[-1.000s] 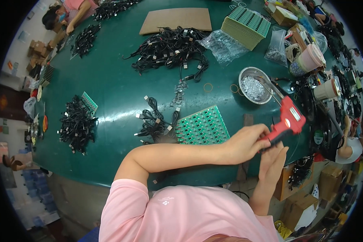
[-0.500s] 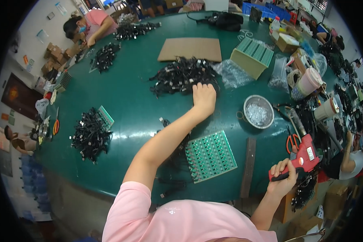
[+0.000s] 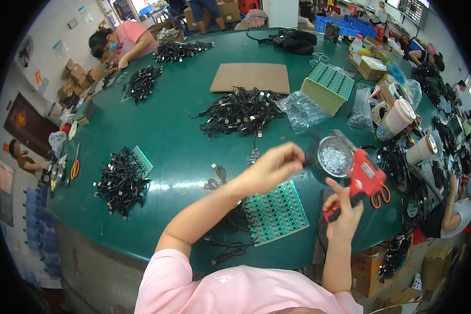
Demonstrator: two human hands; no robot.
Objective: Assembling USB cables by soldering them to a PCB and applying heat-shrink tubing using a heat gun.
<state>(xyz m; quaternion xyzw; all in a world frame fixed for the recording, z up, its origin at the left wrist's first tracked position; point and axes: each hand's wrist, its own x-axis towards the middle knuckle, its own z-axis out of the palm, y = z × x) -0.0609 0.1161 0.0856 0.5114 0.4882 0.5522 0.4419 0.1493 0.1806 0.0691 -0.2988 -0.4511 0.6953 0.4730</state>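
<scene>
My right hand (image 3: 344,213) is closed round the dark handle of a red glue gun (image 3: 365,175), whose blurred nozzle points up past the metal bowl (image 3: 334,157) of small clear pieces. In front of the bowl, my left hand (image 3: 278,166) pinches the end of a black cable (image 3: 310,156), smeared by motion. Beneath that hand lies a green circuit board panel (image 3: 277,214) with rows of small parts, its upper left corner hidden. Beyond it is a heap of black cables (image 3: 240,111) with metal plugs. Several loose cables (image 3: 230,250) lie left of the panel.
A cardboard sheet (image 3: 250,78), a stack of green panels (image 3: 327,89) and crumpled plastic (image 3: 302,111) lie beyond the heap. Another cable pile (image 3: 121,180) is at left. Orange-handled scissors (image 3: 380,196) lie right of the glue gun. A co-worker (image 3: 125,42) works at the far left.
My left hand has come back from the cable heap toward the bowl with a cable. My right hand has brought the glue gun inward and left, up to the bowl.
</scene>
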